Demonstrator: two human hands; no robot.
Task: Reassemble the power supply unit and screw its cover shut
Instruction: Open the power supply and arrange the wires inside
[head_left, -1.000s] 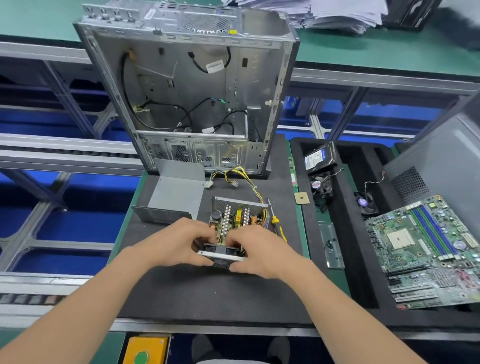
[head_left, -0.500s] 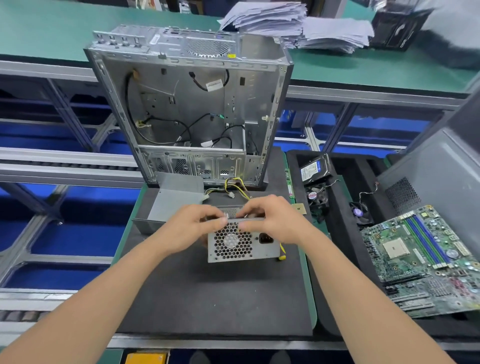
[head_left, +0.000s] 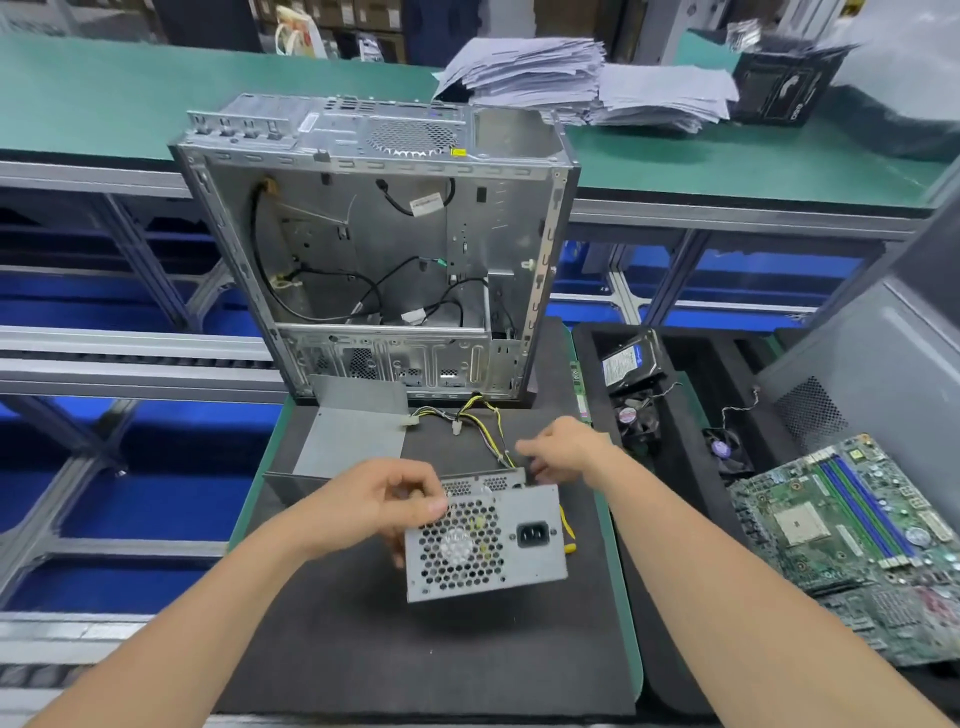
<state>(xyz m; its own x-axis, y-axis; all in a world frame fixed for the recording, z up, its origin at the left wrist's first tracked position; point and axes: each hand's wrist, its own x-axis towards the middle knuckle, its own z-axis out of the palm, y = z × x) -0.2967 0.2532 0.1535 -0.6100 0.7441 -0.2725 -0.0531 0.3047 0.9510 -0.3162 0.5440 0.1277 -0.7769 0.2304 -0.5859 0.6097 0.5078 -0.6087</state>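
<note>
Centre of the black mat (head_left: 415, 654): power supply unit (head_left: 485, 543), tipped up on edge, perforated fan face and mains socket (head_left: 532, 535) toward the camera. Gripped at the top left corner by the left hand (head_left: 384, 499), fingers curled over the upper edge. At the rear right corner, by the root of the yellow-and-black cable bundle (head_left: 491, 426), the right hand (head_left: 563, 449), blurred; impossible to tell whether its fingers pinch anything or merely touch. Just beside the unit's right side, the yellow handle of a screwdriver (head_left: 569, 530). Behind and to the left, flat on the mat, a grey metal cover (head_left: 358, 441). At the mat's far end, upright and open, a stripped computer case (head_left: 374, 249) with loose black cables inside. To the right, a black foam tray (head_left: 691, 374) with a hard drive (head_left: 631, 361) and small fans (head_left: 636, 418); further right, a green motherboard (head_left: 852, 535). Beyond, on a green bench (head_left: 156, 104), stacks of paper (head_left: 524, 67).
</note>
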